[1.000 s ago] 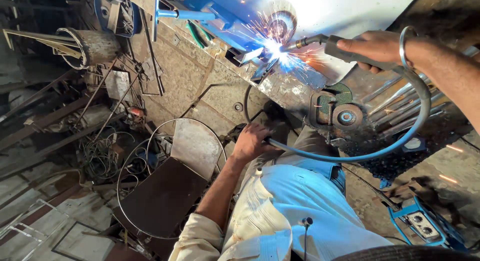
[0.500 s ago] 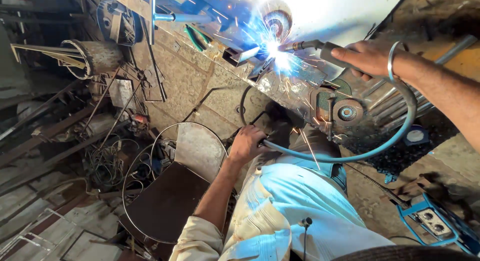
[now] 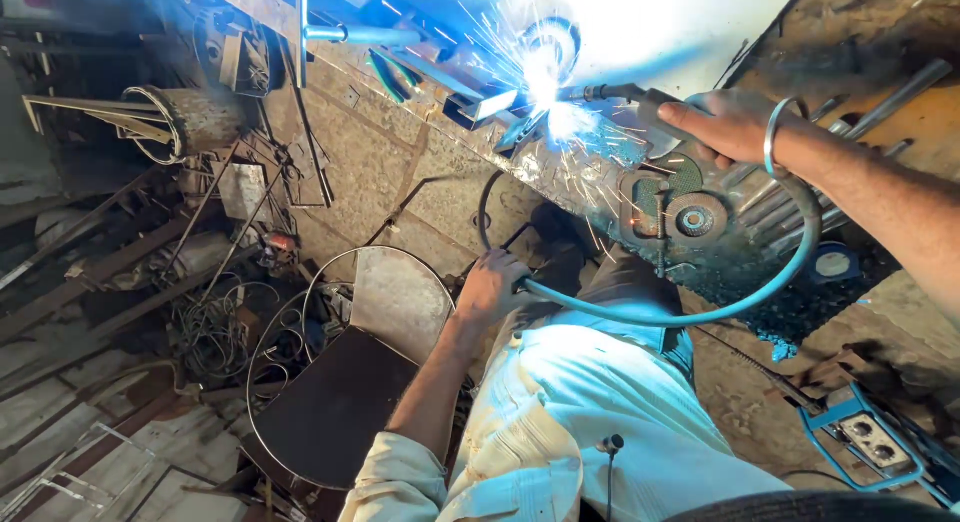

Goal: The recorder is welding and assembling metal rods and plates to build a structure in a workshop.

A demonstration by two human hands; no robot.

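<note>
Head view: dark welding torch [image 3: 625,97] throws blue-white sparks [image 3: 545,77].

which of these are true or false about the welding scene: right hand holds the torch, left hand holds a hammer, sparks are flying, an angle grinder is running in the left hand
1. The right hand holds the welding torch. True.
2. The left hand holds a hammer. False: it rests at the knee, against the blue hose.
3. Sparks fly from a bright arc at the torch tip. True.
4. An angle grinder runs in the left hand. False: the grinder lies on the bench below the right hand, unheld.
5. The right wrist wears a metal bangle. True.
</note>
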